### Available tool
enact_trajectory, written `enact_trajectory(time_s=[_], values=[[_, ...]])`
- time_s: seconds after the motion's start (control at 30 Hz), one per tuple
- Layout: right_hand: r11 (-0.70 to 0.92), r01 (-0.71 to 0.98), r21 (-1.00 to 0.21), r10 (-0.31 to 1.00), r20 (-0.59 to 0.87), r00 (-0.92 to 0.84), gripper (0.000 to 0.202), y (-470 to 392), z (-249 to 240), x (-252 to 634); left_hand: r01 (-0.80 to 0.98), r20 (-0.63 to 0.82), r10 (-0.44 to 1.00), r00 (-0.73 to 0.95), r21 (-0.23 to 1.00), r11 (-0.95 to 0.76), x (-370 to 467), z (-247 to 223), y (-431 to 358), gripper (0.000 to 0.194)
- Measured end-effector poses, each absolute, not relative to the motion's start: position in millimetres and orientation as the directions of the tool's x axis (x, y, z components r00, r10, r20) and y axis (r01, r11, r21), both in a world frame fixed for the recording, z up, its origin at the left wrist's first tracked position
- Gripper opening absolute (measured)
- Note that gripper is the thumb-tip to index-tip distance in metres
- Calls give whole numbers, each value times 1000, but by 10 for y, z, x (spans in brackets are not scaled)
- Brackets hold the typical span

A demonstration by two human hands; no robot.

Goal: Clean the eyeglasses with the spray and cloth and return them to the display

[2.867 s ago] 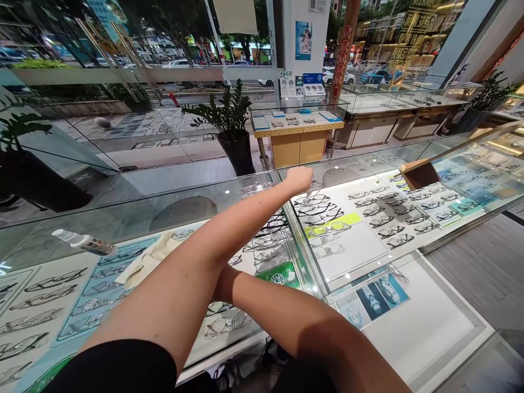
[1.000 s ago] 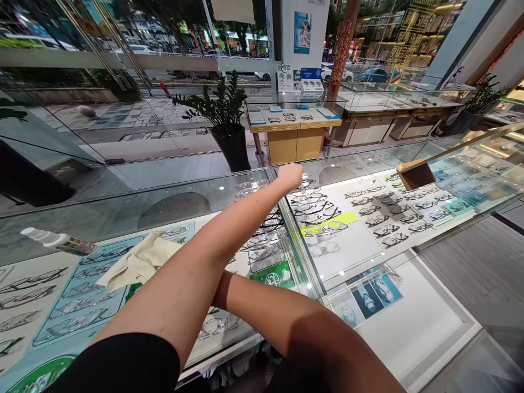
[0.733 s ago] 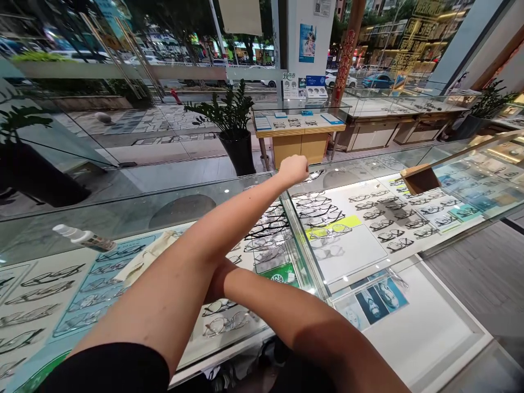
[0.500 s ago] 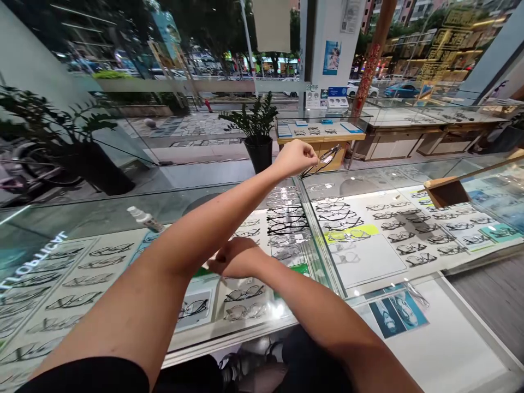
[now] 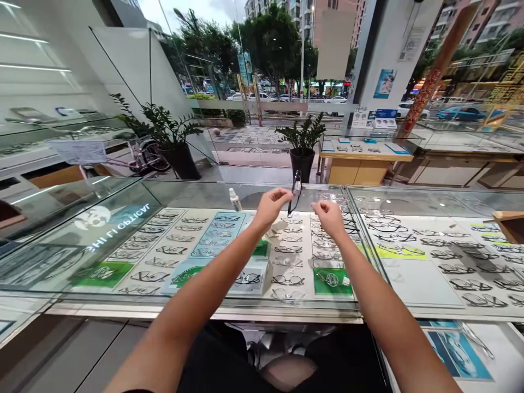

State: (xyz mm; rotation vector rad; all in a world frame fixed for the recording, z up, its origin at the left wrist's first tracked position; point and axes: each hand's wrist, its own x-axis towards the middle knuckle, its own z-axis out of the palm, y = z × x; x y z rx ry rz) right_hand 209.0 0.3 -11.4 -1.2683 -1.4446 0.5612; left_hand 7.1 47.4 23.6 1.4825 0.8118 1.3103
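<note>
My left hand (image 5: 271, 208) pinches a pair of dark-framed eyeglasses (image 5: 299, 191), held upright, nearly edge-on, above the glass display counter (image 5: 196, 188). To the right of the glasses is my right hand (image 5: 329, 218), its fingers curled together and apart from the frame. Whether anything small sits in those fingers is hidden. Beneath both hands, rows of eyeglasses (image 5: 289, 249) lie inside the counter. A small white spray bottle (image 5: 234, 200) stands on the glass left of my left hand.
More frames lie in the right-hand case (image 5: 421, 284). Green cards (image 5: 333, 281) sit among the rows. A wooden-edged mirror or box (image 5: 507, 225) stands at the far right. Beyond the counter are potted plants (image 5: 302, 155) and a wooden display table (image 5: 360, 170). Printed leaflets (image 5: 454, 352) lie at the lower right.
My view has turned left and levelled. My left hand has come back from the right with the eyeglasses. My right hand has come out from under the left arm, rising beside the frame.
</note>
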Motion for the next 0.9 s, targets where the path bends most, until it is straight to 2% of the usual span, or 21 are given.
enact_trajectory(time_s=[0.07,0.13,0.43,0.67,0.9], values=[[326,266,-907,927,362,101,35,-10,-142,2012,-135,307,925,224,950,-283,4,33,406,38],[308,215,-927,945,324,43,35,-35,-168,1914,-152,285,926,248,955,-253,-20,-126,375,38],[291,172,-941,957,289,-36,41,-76,-247,1740,-142,219,889,402,974,-176,-156,-272,434,34],[255,153,-955,967,251,-48,43,-60,-296,1795,-127,160,884,440,985,-115,-156,-306,409,37],[242,135,-961,970,242,-11,42,-61,-283,1795,-94,166,892,420,986,-139,-155,-325,409,38]])
